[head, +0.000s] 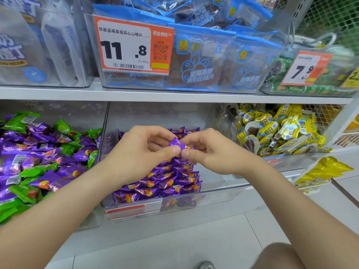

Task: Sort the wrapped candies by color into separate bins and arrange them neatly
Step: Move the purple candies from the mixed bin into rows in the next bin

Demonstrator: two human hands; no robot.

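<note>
A purple wrapped candy [177, 144] hangs in the air above the middle clear bin [211, 197]. My left hand [141, 150] pinches its left end and my right hand [207, 152] pinches its right end, thumbs almost touching. Below them the middle bin holds purple candies [165, 183] laid in tidy overlapping rows. The left bin holds a loose mix of purple candies [48, 144] and green candies [17, 123].
A right bin holds yellow wrapped sweets [281, 131] with a metal scoop. Above, a white shelf [136, 95] carries clear bins of blue packets [204, 61] with price tags. A yellow packet [320, 171] lies at the right. White floor tiles are below.
</note>
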